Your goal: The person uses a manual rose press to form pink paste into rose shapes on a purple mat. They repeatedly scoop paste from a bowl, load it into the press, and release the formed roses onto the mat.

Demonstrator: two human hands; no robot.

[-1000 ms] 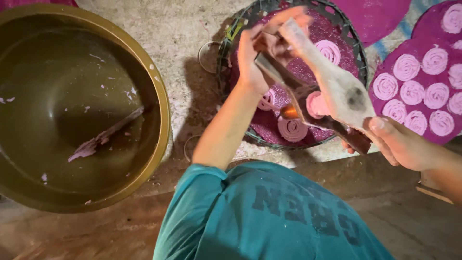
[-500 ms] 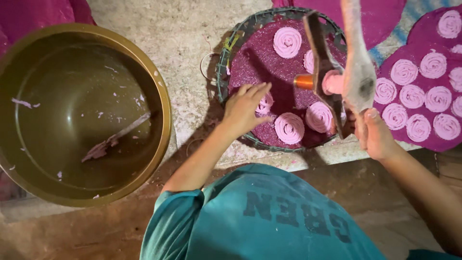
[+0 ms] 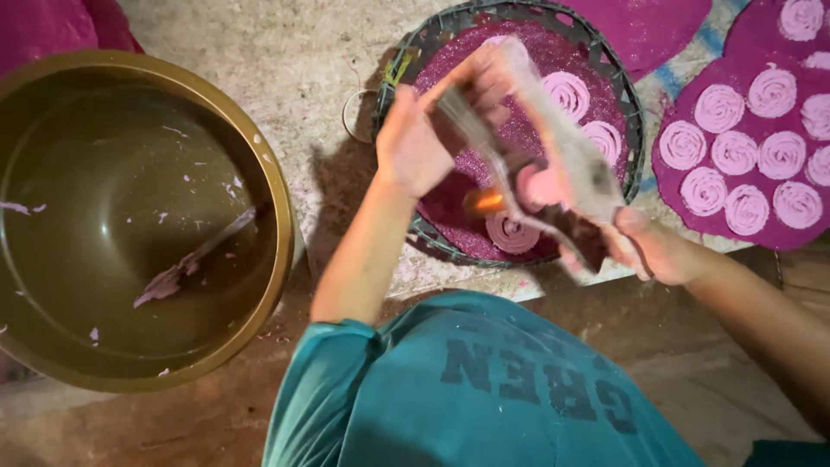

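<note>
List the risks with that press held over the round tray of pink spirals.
1. The press, gripped by the left hand and right hand, hangs over finished spirals and could smear them if it dips.
2. Spirals on the tray sit close together; a new one may merge with a neighbour.

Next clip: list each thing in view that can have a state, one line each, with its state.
Left hand: raised over the basket tray, gripping the press's top.
Right hand: closed on the press's lower end.
Press: tilted, blurred, held in both hands above the tray.
Basket tray: partly filled with pink coils.
Purple mat: covered with rows of coils.
Brass basin: nearly empty, a scraper inside.
</note>
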